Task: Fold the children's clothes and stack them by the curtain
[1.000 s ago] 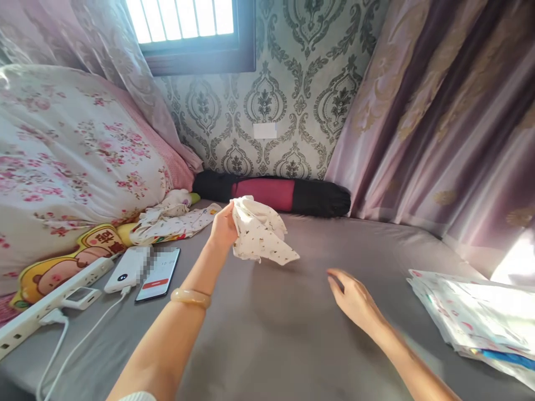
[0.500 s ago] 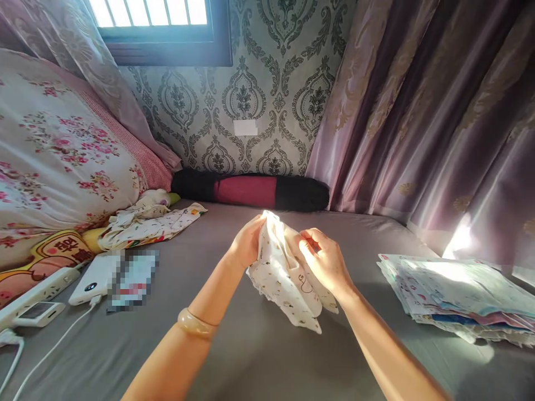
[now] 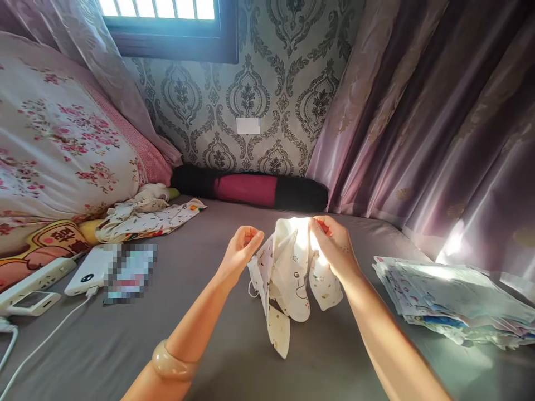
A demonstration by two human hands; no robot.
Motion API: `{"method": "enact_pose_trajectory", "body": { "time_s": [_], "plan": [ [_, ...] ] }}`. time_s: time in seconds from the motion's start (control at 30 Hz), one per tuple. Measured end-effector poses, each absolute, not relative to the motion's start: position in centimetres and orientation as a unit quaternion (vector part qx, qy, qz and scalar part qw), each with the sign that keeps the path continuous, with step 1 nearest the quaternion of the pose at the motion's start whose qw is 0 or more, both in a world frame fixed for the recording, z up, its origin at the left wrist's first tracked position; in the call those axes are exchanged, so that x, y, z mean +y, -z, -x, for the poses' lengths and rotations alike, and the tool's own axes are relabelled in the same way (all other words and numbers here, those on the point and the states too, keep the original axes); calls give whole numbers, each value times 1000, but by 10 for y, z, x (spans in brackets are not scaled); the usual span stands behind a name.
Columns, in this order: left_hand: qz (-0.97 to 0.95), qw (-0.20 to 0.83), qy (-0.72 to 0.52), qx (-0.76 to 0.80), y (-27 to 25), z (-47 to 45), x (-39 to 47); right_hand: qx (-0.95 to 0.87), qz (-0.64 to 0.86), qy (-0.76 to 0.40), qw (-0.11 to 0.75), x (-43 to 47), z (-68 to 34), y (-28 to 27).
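Observation:
A small white cloth garment [image 3: 295, 278], printed with little figures and letters, hangs in loose folds above the bed. My right hand [image 3: 334, 245] pinches its top edge at the right, and the cloth drapes down from there. A thin looped string shows at its lower left side. My left hand [image 3: 242, 253] is just left of the cloth, thumb and fingers curled together, with nothing visible in them. A pale bangle [image 3: 173, 359] is on the left forearm.
A stack of folded printed cloths [image 3: 455, 295] lies at right. At left are a crumpled printed garment [image 3: 154, 220], a white power bank [image 3: 90, 273] with a cable, a power strip [image 3: 39, 287] and a blurred packet [image 3: 131, 273]. A black-and-red rolled bag [image 3: 246, 189] lies against the wall.
My left hand has let go of the garment and moved slightly left and down. My right hand has taken the top edge, and the garment hangs more spread out.

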State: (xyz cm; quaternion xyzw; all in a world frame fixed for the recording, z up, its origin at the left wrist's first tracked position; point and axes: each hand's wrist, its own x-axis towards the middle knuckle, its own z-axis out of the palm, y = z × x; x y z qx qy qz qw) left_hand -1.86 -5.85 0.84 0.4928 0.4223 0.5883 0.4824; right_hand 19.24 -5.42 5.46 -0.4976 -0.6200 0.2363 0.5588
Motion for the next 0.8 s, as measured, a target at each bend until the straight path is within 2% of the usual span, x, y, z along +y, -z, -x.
{"method": "enact_pose_trajectory", "body": {
  "time_s": [0.17, 0.57, 0.8],
  "plan": [
    [-563, 400, -542, 478, -3, 11, -80, -625, 494, -240, 555, -56, -190, -62],
    [-560, 491, -512, 428, 2, 7, -84, -657, 514, -211, 510, -83, -214, -87],
    [-499, 450, -578, 463, -13, 27, -73, -699, 515, -219, 444, -101, -245, -111]
  ]
}}
